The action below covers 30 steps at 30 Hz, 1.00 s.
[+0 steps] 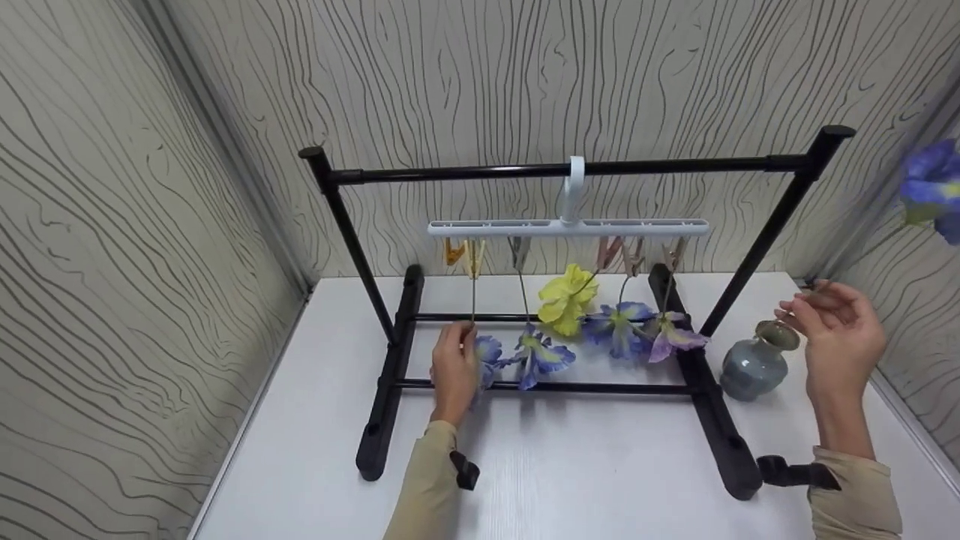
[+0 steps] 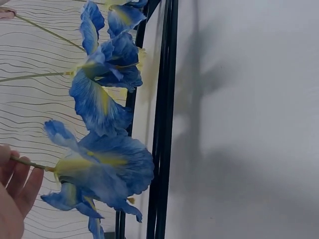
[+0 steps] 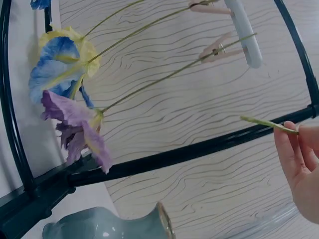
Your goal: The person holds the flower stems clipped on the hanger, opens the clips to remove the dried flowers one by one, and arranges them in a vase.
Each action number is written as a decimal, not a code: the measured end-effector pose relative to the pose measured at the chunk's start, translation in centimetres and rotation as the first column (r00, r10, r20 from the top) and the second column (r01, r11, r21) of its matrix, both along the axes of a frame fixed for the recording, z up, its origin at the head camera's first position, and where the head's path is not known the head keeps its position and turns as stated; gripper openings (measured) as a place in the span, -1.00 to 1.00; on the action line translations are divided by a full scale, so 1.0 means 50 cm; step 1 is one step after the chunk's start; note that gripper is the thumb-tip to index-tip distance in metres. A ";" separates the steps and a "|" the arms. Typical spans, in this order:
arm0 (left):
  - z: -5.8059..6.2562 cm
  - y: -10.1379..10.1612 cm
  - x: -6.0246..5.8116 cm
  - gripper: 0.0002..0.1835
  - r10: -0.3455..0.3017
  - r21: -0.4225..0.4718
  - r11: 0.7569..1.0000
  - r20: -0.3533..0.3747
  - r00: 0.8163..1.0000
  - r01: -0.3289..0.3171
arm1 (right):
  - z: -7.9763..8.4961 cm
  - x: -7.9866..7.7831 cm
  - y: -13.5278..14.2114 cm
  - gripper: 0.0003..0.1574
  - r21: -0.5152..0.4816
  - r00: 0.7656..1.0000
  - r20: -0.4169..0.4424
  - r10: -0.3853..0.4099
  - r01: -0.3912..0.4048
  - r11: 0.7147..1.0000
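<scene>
My left hand [image 1: 454, 367] pinches the thin stem of a blue artificial iris [image 2: 104, 169]. That stem runs up to a pale yellow clip [image 1: 473, 259] on the white clip hanger [image 1: 510, 229], and the bloom hangs head down. At the right, my right hand [image 1: 847, 337] pinches a green flower stem [image 3: 259, 121] between thumb and fingers, its bare end sticking out. A blue flower [image 1: 934, 187] at the upper right edge tops a stem slanting down toward that hand. Beside and below the right hand stands a glazed blue-grey vase [image 1: 754, 369].
The hanger hooks over a black rack [image 1: 465, 173] standing on the white table [image 1: 570, 465]. Also hanging upside down are a blue iris [image 1: 540, 356], a yellow flower [image 1: 566, 300], a blue-violet flower [image 1: 621, 330] and a purple flower [image 1: 670, 337]. An orange clip [image 1: 454, 253] holds nothing. Patterned walls surround the table.
</scene>
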<state>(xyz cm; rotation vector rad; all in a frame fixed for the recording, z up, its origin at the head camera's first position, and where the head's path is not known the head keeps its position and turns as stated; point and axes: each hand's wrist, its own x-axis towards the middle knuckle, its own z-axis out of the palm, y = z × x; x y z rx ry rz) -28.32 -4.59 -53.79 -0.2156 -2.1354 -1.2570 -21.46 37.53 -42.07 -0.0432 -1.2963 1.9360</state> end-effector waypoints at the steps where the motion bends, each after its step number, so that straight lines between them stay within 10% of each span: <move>1: 0.000 0.000 0.001 -0.92 -0.002 -0.005 1.000 -0.007 1.000 0.002 | -0.002 -0.001 0.008 -0.67 0.004 1.000 0.004 -0.006 0.006 1.000; 9: -0.006 -0.004 0.010 -0.92 -0.013 -0.003 1.000 -0.010 1.000 0.013 | -0.017 -0.017 0.055 -0.89 -0.010 0.991 0.111 -0.068 0.070 0.998; 22: -0.010 -0.003 0.018 -0.94 0.014 -0.020 1.000 -0.006 1.000 -0.014 | -0.076 -0.043 0.089 -0.68 0.036 0.951 0.085 -0.298 0.296 0.954; 30: -0.012 -0.003 0.020 -0.94 -0.005 -0.018 1.000 -0.018 1.000 0.005 | -0.110 -0.053 0.100 -0.71 0.034 0.944 0.190 -0.269 0.268 0.963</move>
